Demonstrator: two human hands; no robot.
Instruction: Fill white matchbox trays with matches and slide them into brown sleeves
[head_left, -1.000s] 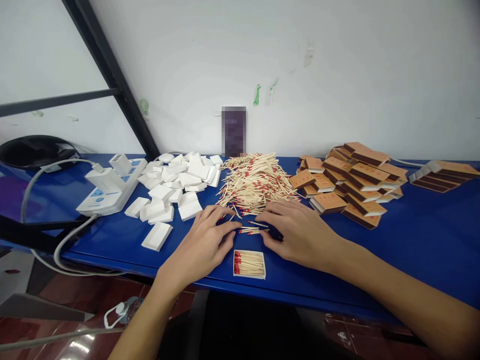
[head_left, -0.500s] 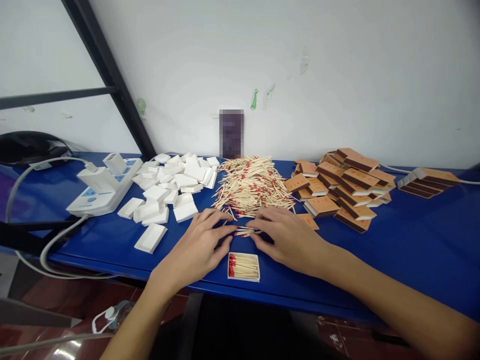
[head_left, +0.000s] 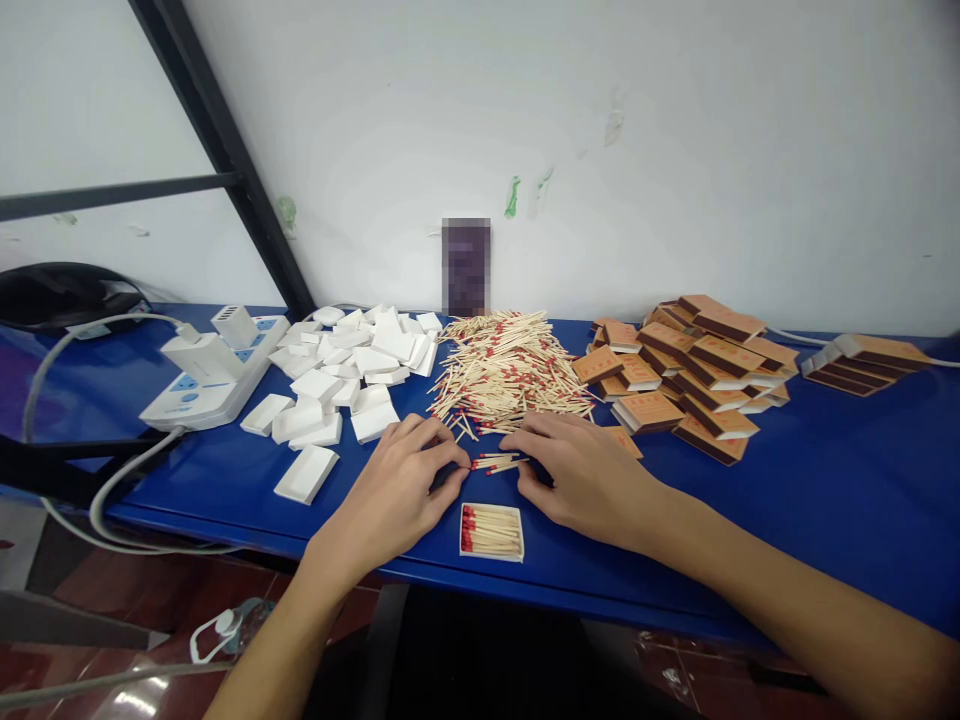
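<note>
A small bunch of matches (head_left: 498, 463) lies on the blue table between my hands, red heads to the left. The thumb and index fingertips of my left hand (head_left: 409, 470) come together right at the heads; whatever may be between them is hidden. My right hand (head_left: 581, 475) is open, thumb and fingers apart around the plain ends. Just below sits a white matchbox tray (head_left: 491, 557), filled with matches whose heads point left. Beyond my fingers rises a large heap of loose matches (head_left: 517, 365).
White empty trays (head_left: 322, 385) are piled at left, one (head_left: 306, 475) nearer the front. Orange-brown matchbox sleeves (head_left: 697, 360) form a pile at right, with another group (head_left: 862, 362) farther right. A power strip (head_left: 217, 385) with plugs and cables occupies the left end. A wall (head_left: 675, 150) stands behind.
My right thumb has drawn back to the right from the small bunch, showing more of the matches. My left thumb and index fingertips have come closer together at the heads.
</note>
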